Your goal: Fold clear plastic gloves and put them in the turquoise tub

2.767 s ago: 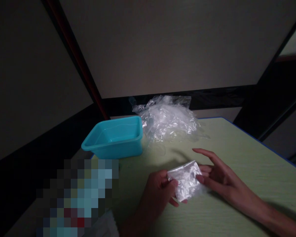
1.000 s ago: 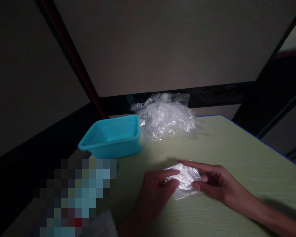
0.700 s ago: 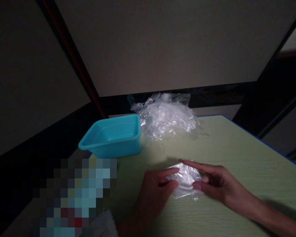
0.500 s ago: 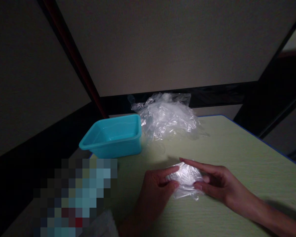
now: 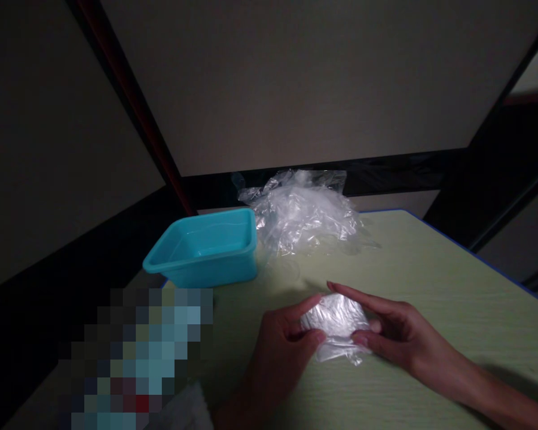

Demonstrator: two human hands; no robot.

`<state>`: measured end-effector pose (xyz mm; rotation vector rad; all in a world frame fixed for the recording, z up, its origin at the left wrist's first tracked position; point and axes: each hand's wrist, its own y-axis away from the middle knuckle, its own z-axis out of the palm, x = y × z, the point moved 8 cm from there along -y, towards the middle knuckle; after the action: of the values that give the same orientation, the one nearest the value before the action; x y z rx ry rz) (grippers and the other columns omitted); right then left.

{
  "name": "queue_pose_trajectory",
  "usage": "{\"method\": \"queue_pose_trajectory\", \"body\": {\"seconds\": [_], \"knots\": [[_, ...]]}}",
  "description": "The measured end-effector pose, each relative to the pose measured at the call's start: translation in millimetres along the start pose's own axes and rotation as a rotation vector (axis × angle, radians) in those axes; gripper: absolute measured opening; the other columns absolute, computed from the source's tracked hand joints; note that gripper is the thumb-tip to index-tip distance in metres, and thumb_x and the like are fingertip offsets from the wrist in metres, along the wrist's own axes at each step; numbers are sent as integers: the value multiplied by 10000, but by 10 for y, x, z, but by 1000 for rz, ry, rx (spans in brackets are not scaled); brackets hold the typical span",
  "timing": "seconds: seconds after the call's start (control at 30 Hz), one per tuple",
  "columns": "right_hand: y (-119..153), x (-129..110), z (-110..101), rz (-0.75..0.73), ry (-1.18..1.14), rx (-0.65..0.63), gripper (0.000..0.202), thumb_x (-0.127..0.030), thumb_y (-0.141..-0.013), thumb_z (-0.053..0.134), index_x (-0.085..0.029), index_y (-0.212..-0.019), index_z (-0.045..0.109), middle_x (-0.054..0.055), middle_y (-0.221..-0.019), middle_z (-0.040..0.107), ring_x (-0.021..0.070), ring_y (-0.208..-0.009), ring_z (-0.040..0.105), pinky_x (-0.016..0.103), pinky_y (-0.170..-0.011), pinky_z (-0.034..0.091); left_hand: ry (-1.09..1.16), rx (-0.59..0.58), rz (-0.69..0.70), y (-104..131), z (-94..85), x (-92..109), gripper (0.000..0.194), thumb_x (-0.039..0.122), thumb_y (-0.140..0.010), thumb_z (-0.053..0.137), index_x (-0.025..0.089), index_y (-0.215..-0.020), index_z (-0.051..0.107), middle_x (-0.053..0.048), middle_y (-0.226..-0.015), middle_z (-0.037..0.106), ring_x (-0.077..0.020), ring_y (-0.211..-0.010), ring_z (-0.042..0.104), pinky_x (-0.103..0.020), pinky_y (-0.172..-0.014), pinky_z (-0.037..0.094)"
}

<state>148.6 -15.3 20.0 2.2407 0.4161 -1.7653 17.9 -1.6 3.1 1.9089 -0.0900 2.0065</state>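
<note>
A small folded packet of clear plastic film lies at the table's front middle, a loose crumpled edge hanging toward me. My left hand grips its left side, with the thumb at the near edge and the index finger on the upper corner. On the other side, my right hand has its thumb on the near right corner and its index finger stretched along the top. A heap of crumpled clear plastic rests at the back of the table, well beyond both hands.
Beside the plastic heap, a turquoise basin stands at the table's back left. The pale table has a blue edge. Panelled walls rise behind it. A blurred, pixelated area covers the lower left.
My left index finger has drawn back a little toward the packet's upper left corner, so more of its top shows. My right hand has barely moved.
</note>
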Motion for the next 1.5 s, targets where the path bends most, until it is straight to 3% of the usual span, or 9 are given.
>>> {"method": "queue_pose_trajectory", "body": {"seconds": [0.13,0.27,0.47,0.6,0.87,1.0,1.13,1.37,1.5], "knots": [[-2,1,-5,6,-11,15,621,-368,-802,573,-222,-1374,384,-86,-550,229,99,-485,205,245,-425,145,12,3,8,10,-6,5,589,160,-611,612,114,-1197,594,35,-561,602,-62,-461,412,-167,-461,282],[-2,-11,-12,16,-26,20,661,-373,-789,588,-205,-1387,361,-91,-544,215,98,-484,199,244,-425,147,33,9,24,14,-8,17,582,141,-608,633,149,-1189,604,-18,-831,708,-80,-537,527,-167,-506,374],[0,-3,-13,29,-40,24,690,-383,-781,600,-200,-1394,342,-87,-551,227,100,-500,205,245,-440,156,70,1,46,12,-18,47,620,129,-612,642,169,-1226,568,-62,-1236,590,-139,-759,645,-183,-616,468],[4,30,-1,32,-59,14,704,-377,-777,605,-216,-1401,322,-80,-564,249,105,-513,216,244,-446,168,38,9,60,25,-37,53,671,134,-601,638,172,-1262,531,-88,-1294,539,-105,-660,630,-175,-554,453],[4,42,-47,7,-40,53,620,-312,-768,621,-287,-1352,416,-82,-534,255,101,-491,222,233,-429,178,-38,16,152,17,-45,81,710,119,-617,598,237,-1306,474,-149,-1406,388,24,-415,359,-140,-382,257],[6,33,-45,3,-27,66,533,-300,-770,618,-319,-1289,499,-67,-537,413,92,-484,226,219,-421,190,-55,12,139,14,-42,96,735,104,-617,585,220,-1328,440,-182,-1409,368,38,-396,331,-138,-377,248],[-10,28,-16,16,-54,51,406,-323,-759,626,-300,-1164,620,11,-769,634,77,-499,297,204,-442,275,-52,6,159,17,-39,95,713,96,-623,580,218,-1314,455,-169,-1400,389,37,-403,360,-128,-379,257],[-21,2,-19,35,-40,55,442,-341,-738,630,-257,-1172,623,11,-718,659,69,-474,332,194,-450,333,-43,-1,139,-2,-28,93,730,100,-604,587,212,-1312,451,-142,-1388,422,21,-435,440,-120,-395,333],[-16,16,-101,42,13,129,479,-391,-715,653,-283,-1181,615,30,-790,689,94,-486,376,218,-448,372,-97,65,189,19,-94,91,716,195,-628,647,195,-1314,443,-126,-1375,437,-153,-772,635,-212,-564,516]]}}
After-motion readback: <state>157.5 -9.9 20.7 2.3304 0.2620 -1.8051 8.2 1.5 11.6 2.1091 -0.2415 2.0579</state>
